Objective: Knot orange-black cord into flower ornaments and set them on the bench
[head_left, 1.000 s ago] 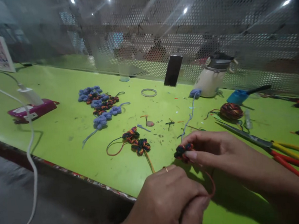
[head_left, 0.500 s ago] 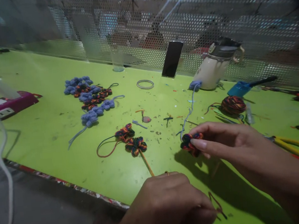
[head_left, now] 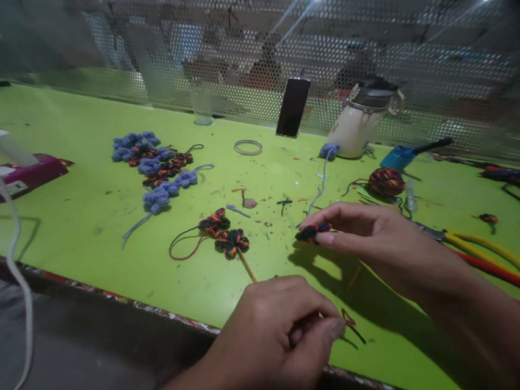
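Note:
My right hand (head_left: 374, 233) pinches a small dark multicoloured yarn flower (head_left: 309, 233) between thumb and fingers, just above the green table. Closer to me, my left hand (head_left: 292, 333) is closed, its thumb pressed against the fingers; what they grip is hidden. A short dark red yarn end (head_left: 353, 328) shows by its fingertips. Just beyond that hand lies a multicoloured yarn flower (head_left: 232, 243) joined to another, with an orange strand (head_left: 247, 265) running towards the hand. Further left, blue yarn flowers (head_left: 157, 199) and multicoloured ones lie in strips.
Red-and-yellow pliers (head_left: 490, 252) lie beside my right forearm. Beyond are a yarn ball (head_left: 386, 181), a blue item (head_left: 397, 157), a pale jug (head_left: 350, 128), a leaning phone (head_left: 294, 107) and a ring (head_left: 248, 147). A purple power strip (head_left: 23, 178) with a white cable (head_left: 24, 303) sits left.
The view has shifted slightly. The flower in my right hand has tilted and shows more edge-on. My left hand has turned, so its thumb now shows.

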### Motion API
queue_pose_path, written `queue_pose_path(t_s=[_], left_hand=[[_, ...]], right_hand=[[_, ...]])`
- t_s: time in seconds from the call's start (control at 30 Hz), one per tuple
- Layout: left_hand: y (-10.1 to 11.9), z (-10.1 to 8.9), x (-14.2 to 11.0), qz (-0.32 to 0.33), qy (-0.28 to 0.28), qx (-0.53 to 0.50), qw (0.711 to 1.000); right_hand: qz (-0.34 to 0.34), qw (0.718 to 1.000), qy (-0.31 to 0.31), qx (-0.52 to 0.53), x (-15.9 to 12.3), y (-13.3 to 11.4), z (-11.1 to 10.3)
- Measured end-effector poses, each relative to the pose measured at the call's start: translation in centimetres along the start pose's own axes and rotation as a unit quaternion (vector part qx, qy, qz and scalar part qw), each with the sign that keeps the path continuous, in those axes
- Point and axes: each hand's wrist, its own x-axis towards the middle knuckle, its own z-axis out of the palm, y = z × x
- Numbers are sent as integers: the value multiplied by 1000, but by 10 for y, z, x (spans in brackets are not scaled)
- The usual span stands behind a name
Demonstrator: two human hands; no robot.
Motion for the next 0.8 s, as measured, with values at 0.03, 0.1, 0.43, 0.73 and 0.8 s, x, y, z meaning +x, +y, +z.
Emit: queue_pose_path(t_s=[0.03,0.1,0.43,0.73,0.8], left_hand=[[2,-2,0,-20,-4,-13,1000],[6,-4,0,-60,-8,-40,997],[4,-10,1,-167,5,-212,963],[-9,-38,33,-151,175,-346,909],[-9,-37,39,-147,195,-356,902]], right_hand=[[-1,1000,-2,8,0,1,0],[-6,999,-5,31,1,1,0],[-114,982,-16,149,0,-4,-6],[-147,973,-97,153,-1,-3,0],[-154,973,-96,142,-2,-3,-1]])
